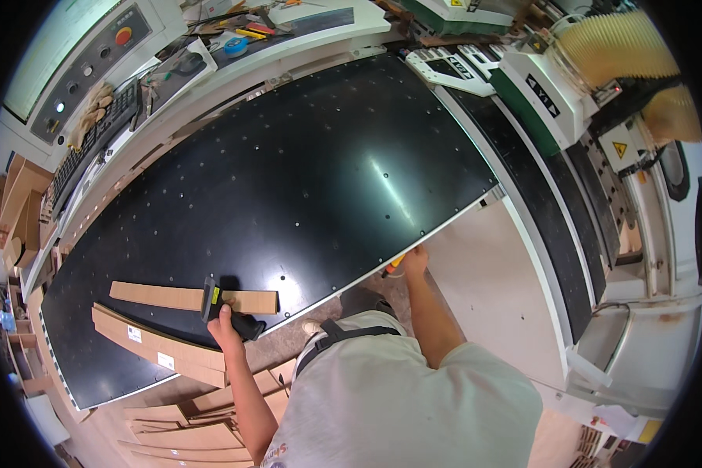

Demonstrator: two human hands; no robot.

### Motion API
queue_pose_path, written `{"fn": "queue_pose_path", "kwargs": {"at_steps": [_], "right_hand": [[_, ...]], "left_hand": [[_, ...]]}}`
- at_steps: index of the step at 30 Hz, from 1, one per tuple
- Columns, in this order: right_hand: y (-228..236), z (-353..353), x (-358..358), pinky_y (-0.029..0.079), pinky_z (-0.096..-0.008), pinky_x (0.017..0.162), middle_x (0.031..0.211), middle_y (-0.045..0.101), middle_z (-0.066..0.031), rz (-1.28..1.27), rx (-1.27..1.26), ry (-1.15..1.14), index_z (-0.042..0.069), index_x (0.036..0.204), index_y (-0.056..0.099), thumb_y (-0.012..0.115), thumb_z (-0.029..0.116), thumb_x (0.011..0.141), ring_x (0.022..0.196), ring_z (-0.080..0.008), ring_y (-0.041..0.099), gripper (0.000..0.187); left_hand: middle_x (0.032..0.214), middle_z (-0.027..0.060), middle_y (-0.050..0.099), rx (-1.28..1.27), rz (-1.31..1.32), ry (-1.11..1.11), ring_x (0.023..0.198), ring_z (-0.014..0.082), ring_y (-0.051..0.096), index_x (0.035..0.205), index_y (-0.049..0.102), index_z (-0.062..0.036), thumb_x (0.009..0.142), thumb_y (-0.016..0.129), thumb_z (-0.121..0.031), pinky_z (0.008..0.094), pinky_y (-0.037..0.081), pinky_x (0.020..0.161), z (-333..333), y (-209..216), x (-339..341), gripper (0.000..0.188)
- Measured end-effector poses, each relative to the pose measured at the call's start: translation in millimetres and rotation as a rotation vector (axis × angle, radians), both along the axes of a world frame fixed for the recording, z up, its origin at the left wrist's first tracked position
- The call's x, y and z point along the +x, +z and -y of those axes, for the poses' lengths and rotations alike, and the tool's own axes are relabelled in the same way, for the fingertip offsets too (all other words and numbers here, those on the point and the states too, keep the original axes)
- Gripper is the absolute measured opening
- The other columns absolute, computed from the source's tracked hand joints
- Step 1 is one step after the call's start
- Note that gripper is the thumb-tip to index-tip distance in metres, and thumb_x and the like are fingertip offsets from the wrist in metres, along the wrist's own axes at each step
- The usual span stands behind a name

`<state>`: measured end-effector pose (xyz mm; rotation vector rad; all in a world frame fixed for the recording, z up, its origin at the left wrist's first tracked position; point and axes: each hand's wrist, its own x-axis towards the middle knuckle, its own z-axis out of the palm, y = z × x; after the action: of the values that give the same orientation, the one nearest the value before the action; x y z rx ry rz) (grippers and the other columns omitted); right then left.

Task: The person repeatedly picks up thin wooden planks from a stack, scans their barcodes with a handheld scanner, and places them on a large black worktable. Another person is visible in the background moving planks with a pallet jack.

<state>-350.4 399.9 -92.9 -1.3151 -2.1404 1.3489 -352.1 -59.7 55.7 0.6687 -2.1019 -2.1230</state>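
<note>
My left hand point(224, 325) is closed around a black pistol-grip handheld scanner point(212, 299) with a small yellow label. The scanner is above the near left part of the black table, over a narrow brown cardboard strip point(157, 295). Next to it, wider cardboard strips point(152, 343) with white labels lie along the table's near edge. My right hand point(416, 259) is at the near table edge, its fingers closed on a small yellow-orange tool point(395, 264) with a dark end. The fingers partly hide that tool, so its exact kind is unclear.
The black machine table point(312, 179) spreads ahead, dotted with small holes. A control panel with a red knob point(123, 35) and a keyboard point(93, 152) stand at far left. A white machine head point(538, 97) with a yellow hose is at far right. Flat cardboard point(187, 433) lies below left.
</note>
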Motion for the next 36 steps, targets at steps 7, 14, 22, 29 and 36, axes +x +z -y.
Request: {"fn": "queue_pose_path", "kwargs": {"at_steps": [7,14,22,29,36], "right_hand": [[86,-113,-31,0.041,-0.0417,0.101,0.124,0.059,-0.0218,-0.325,0.752,-0.120,-0.006,0.119,0.057,0.054,0.013,0.097,0.115,-0.0369,0.054,0.030],[139,-110,-172,0.040,-0.0452,0.105,0.130,0.055,-0.0183,-0.138,0.978,0.549,-0.004,0.120,0.056,0.063,0.013,0.087,0.123,-0.0371,0.048,0.038],[147,-64,-296,0.044,-0.0438,0.097,0.131,0.057,-0.0123,-0.239,1.065,0.808,-0.001,0.119,0.059,0.059,0.011,0.089,0.119,-0.0334,0.051,0.033],[142,-32,-372,0.048,-0.0435,0.088,0.131,0.058,-0.0117,-0.380,1.092,0.921,0.000,0.119,0.059,0.059,0.010,0.089,0.107,-0.0335,0.056,0.032],[142,18,-429,0.049,-0.0447,0.086,0.135,0.054,-0.0119,-0.413,1.095,1.083,-0.001,0.122,0.056,0.058,0.012,0.088,0.105,-0.0328,0.056,0.036]], "left_hand": [[0.082,0.0038,0.060,-0.133,-0.160,0.166,0.072,0.0118,0.054,0.094,0.067,0.0053,0.092,0.063,-0.035,0.0271,0.044,0.065,-6,-24,-4,0.041],[0.093,0.0074,0.063,-0.125,-0.092,0.190,0.083,0.0156,0.056,0.099,0.065,0.0075,0.092,0.062,-0.030,0.0308,0.046,0.078,-20,2,-36,0.038],[0.086,0.0047,0.060,-0.176,-0.064,0.305,0.079,0.0125,0.052,0.092,0.064,0.0073,0.091,0.064,-0.035,0.0293,0.043,0.071,-26,4,-35,0.042],[0.088,0.0044,0.061,-0.139,-0.027,0.403,0.078,0.0136,0.054,0.095,0.064,0.0067,0.089,0.064,-0.032,0.0294,0.044,0.073,-22,-9,-29,0.039],[0.091,0.0052,0.062,-0.138,-0.035,0.443,0.081,0.0144,0.055,0.096,0.067,0.0055,0.088,0.063,-0.029,0.0288,0.044,0.075,-29,1,-41,0.035]]}}
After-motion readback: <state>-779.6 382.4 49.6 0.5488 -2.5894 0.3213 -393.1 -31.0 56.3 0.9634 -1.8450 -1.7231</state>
